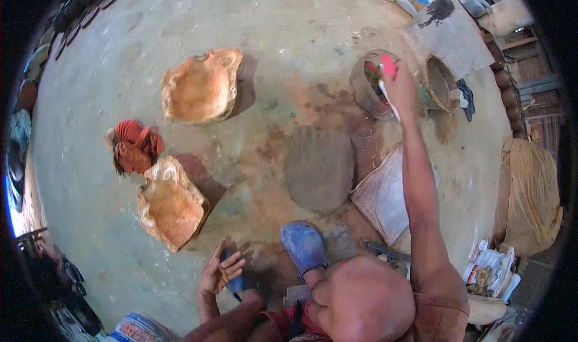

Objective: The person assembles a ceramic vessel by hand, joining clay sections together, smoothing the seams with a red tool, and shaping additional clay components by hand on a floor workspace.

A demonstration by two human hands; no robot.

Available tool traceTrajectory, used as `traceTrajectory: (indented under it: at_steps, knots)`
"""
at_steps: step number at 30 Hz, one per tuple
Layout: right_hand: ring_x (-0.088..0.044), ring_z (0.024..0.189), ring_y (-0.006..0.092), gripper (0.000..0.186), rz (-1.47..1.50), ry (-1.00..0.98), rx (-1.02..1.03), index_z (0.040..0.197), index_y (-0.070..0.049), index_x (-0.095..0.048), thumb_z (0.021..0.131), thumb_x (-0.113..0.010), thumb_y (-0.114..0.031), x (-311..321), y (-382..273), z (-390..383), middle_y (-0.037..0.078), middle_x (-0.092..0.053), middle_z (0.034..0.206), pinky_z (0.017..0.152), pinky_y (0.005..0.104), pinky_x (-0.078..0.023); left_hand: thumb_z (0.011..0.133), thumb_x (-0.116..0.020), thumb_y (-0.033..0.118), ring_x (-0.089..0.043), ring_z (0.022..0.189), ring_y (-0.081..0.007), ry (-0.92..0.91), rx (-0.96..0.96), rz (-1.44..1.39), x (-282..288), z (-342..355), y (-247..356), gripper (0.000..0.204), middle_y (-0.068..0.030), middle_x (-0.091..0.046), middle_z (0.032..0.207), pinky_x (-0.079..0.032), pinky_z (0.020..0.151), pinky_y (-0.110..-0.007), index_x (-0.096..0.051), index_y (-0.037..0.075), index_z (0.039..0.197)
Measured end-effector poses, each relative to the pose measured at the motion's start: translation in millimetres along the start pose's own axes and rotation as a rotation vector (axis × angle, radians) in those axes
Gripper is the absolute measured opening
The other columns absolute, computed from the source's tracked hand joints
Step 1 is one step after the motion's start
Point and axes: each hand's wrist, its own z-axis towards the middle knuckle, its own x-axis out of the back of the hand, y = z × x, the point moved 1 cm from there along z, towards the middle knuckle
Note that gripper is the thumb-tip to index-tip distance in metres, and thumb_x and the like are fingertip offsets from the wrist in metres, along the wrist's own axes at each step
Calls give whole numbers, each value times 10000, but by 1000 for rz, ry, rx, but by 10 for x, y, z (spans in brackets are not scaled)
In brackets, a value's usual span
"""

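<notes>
My right arm reaches out to the far right, and my right hand point(400, 89) is closed on a slim white-and-pink tool point(389, 99), smeared by motion. It is over the rim of a round bowl point(359, 95) with a dark inside and bits of red and green. My left hand point(223, 274) hangs low by my left shoe with fingers apart, holding nothing. Beyond it lies a hollow, orange-stained mould piece point(171, 206), and farther off a second mould piece point(201, 89). Against the nearer one rests a bundle of red cloth point(135, 140) around a reddish-brown form.
A flat grey disc point(319, 170) lies on the floor before my blue shoe point(303, 246). Right of it is a pale sack point(385, 194). A deep round container point(439, 86) stands beside the bowl, near a board point(448, 38). A cloth-covered heap point(533, 194) stands far right.
</notes>
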Motion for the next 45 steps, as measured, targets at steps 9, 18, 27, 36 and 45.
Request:
traceTrajectory:
  at_steps: [9, 18, 27, 36, 45]
  knots:
    - [-644, 908, 366, 213, 43, -316, 417, 1057, -81, -727, 867, -630, -81, -927, -525, -1855, 126, -652, 917, 801, 488, -539, 1063, -522, 431, -548, 1344, -458, -73, -11, -12, -40, 108, -61, 763, -274, -452, 1548, -535, 1057, -523, -86, 266, 1668]
    - [-600, 1014, 280, 373, -65, -351, 474, 1153, -128, -751, 803, -655, -45, -973, -768, -2499, 47, -628, 999, 799, 445, -484, 1040, -585, 412, -568, 1330, -438, -105, -39, -80, -73, 103, -54, 829, -266, -450, 1554, -559, 1032, -502, -68, 252, 1668]
    - [-607, 1027, 282, 365, 37, -726, 739, 1145, -90, -747, 791, -661, -98, -409, -728, -3057, 60, -649, 1028, 824, 451, -494, 1051, -563, 401, -521, 1371, -457, -200, -36, -84, -22, 85, 12, 804, -260, -422, 1578, -525, 1066, -524, -66, 268, 1669]
    - [-612, 985, 286, 294, -2, -351, 587, 1111, -96, -749, 842, -632, -77, -1192, -932, -2200, 55, -652, 994, 799, 444, -505, 1047, -573, 409, -538, 1366, -425, -137, -79, -90, -45, 54, -29, 814, -255, -444, 1563, -537, 1062, -504, -78, 236, 1670]
    - [-587, 1056, 269, 350, 56, -577, 802, 1121, -98, -733, 779, -658, -109, -251, -472, -3216, 43, -668, 1085, 886, 449, -470, 1004, -620, 487, -514, 1393, -409, -197, -37, -18, -40, 88, 49, 887, -210, -408, 1603, -536, 1061, -493, -66, 291, 1668]
